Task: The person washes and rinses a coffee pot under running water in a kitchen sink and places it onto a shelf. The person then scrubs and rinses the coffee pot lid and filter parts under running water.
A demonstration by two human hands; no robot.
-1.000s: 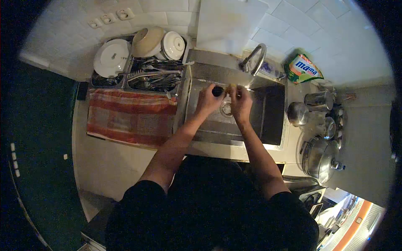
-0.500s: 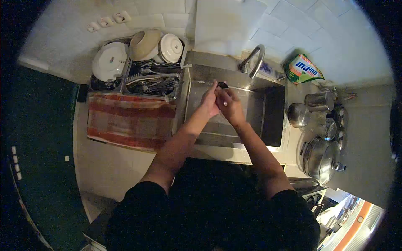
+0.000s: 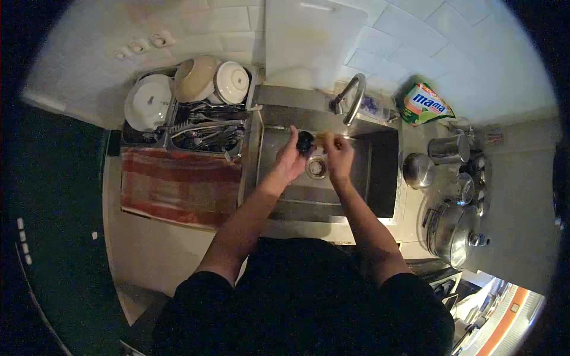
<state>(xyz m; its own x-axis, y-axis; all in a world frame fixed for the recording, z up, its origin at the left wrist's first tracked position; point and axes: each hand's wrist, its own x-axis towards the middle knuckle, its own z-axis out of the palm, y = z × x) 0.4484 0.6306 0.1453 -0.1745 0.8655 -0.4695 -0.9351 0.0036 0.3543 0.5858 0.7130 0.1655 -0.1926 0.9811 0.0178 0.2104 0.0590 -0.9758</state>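
Note:
Over the metal sink [image 3: 285,193], my left hand [image 3: 290,157] is closed round a small black round object [image 3: 305,142], its thumb pointing up. Just to the right, my right hand [image 3: 339,159] grips a yellowish sponge-like thing [image 3: 324,140], blurred and close beside the black object. The sink drain [image 3: 316,168] shows below and between both hands. Behind them stands the curved metal faucet [image 3: 356,98]. What the black object is cannot be made out.
At the left, a drying rack [image 3: 169,133] holds plates, bowls and cutlery, with a red checked towel [image 3: 178,187] before it. A green Mama pouch [image 3: 424,104], a metal cup [image 3: 418,171] and a large lidded pot [image 3: 456,231] stand right. A white board [image 3: 309,44] leans behind.
My hands were together half a second ago and are now apart, with the black object and the yellowish thing showing between them. The whole view has shifted slightly, the sink sitting lower.

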